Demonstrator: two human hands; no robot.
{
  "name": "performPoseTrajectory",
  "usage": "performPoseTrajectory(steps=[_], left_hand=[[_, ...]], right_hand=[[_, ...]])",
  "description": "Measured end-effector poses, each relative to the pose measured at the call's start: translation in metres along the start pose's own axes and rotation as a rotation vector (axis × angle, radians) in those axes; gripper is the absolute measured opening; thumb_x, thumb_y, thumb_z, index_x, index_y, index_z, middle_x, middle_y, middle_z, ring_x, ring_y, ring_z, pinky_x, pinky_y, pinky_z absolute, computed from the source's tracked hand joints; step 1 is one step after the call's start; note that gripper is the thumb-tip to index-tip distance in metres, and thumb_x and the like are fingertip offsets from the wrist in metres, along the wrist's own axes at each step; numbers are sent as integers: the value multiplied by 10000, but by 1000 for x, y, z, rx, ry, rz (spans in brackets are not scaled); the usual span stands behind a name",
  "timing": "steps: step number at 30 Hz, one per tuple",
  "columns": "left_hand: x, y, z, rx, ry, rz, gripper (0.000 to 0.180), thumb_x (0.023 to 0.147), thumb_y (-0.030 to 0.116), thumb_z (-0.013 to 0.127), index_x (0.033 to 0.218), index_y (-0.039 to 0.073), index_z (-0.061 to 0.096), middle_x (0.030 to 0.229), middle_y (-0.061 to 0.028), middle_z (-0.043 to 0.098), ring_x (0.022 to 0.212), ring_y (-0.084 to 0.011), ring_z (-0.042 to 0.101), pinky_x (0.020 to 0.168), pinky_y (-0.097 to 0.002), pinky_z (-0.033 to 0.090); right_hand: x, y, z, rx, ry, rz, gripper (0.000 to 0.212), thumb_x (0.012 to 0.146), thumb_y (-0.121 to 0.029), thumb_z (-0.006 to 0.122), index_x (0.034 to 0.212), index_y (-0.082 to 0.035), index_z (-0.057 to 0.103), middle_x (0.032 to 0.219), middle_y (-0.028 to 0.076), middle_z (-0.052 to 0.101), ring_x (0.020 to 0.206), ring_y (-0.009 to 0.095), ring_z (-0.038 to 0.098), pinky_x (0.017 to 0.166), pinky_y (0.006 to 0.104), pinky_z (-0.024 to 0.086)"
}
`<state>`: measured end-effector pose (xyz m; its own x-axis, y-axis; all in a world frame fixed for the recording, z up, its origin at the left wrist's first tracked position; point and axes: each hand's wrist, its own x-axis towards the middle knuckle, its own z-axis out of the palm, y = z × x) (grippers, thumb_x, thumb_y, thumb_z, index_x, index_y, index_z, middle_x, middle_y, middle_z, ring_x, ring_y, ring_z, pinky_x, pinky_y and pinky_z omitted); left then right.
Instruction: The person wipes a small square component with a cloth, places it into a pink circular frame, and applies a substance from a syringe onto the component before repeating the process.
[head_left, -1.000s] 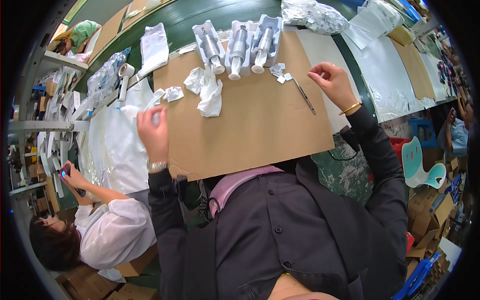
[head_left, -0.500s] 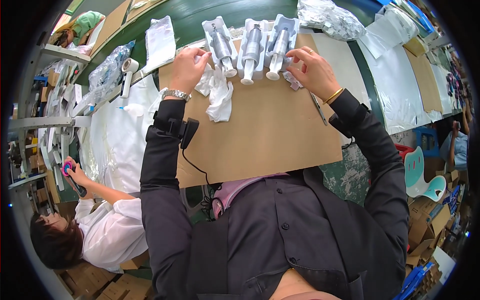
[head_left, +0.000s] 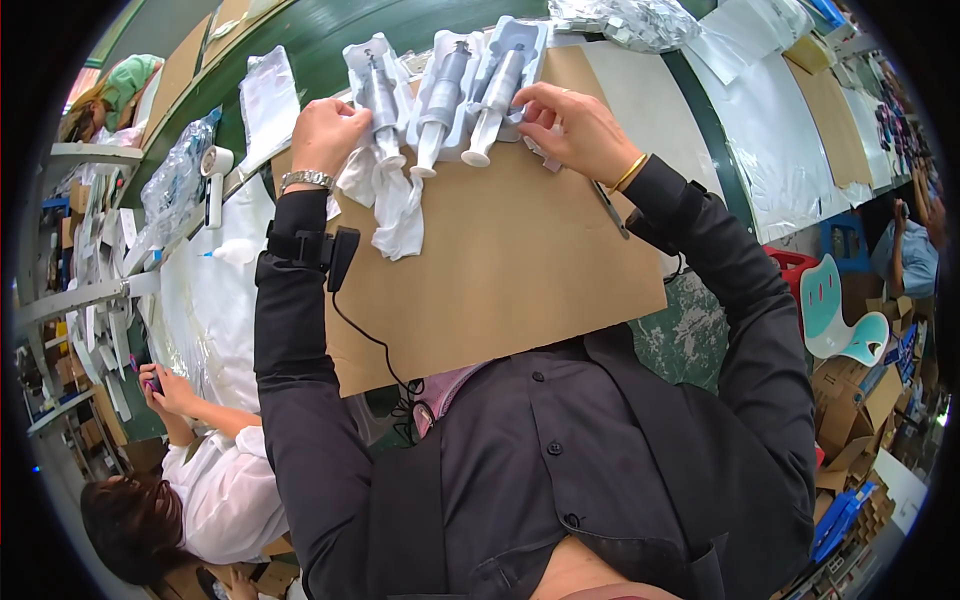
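Observation:
Three pale blue-grey moulded trays stand side by side: a left tray [head_left: 354, 62], a middle tray [head_left: 424, 82] and a right tray [head_left: 535, 48]. Each holds a grey cylindrical device with a white handle and round end cap, seemingly plastic-wrapped; one is the middle device [head_left: 442, 100]. My left hand [head_left: 328, 138] is at the left tray's outer side, fingers bunched together; whatever is between them is hidden. My right hand [head_left: 580, 128] is at the right tray's outer edge, fingers curved, thumb and index apart. A crumpled white cloth [head_left: 398, 215] lies below the left tray.
The trays stand at the far edge of a brown cardboard sheet [head_left: 490, 260]. A dark pen-like tool [head_left: 611, 210] lies near my right wrist. Plastic-wrapped goods [head_left: 630, 22] lie beyond. At left, a person in white [head_left: 225, 490] holds a small object. A cable hangs from my left wrist.
The view has shifted, so the trays and my hands appear further left. The trays stand closer together, and my right hand sits nearer the right tray. The person at left has lowered their head.

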<state>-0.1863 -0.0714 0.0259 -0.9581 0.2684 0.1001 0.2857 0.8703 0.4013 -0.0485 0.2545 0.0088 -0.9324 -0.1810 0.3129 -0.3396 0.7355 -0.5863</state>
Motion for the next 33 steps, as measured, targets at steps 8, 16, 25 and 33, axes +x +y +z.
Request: performPoseTrajectory(steps=[8, 16, 25, 33], left_hand=[[-7, -9, -10, -69, -91, 10, 303, 777, 325, 727, 810, 26, 761, 730, -143, 717, 669, -273, 692, 665, -353, 528], [-25, -15, -12, -74, -131, 32, 304, 832, 305, 749, 856, 2, 758, 690, -81, 695, 626, -150, 627, 622, -303, 488], [-46, -12, -29, -97, -37, 68, 344, 883, 327, 752, 905, -17, 748, 728, -91, 708, 638, -154, 631, 622, -302, 482], [-135, -48, -46, -166, 162, -72, 296, 923, 279, 716, 963, -14, 737, 818, -106, 717, 685, -189, 642, 660, -323, 488]], right_hand=[[-29, 7, 0, -286, 10, -85, 186, 847, -211, 741, 987, -93, 707, 985, 41, 656, 955, 241, 602, 861, 354, 490], [-34, 9, -16, -191, -72, -229, 193, 855, -242, 747, 984, -104, 710, 995, 49, 648, 945, 263, 602, 855, 357, 493], [2, -6, 0, -179, 20, -121, 208, 879, -244, 730, 1027, -101, 698, 967, 66, 646, 851, 255, 633, 769, 370, 497], [-14, -17, -13, -206, -67, -213, 229, 882, -226, 725, 1061, -86, 691, 969, 66, 654, 832, 255, 651, 747, 377, 502]])
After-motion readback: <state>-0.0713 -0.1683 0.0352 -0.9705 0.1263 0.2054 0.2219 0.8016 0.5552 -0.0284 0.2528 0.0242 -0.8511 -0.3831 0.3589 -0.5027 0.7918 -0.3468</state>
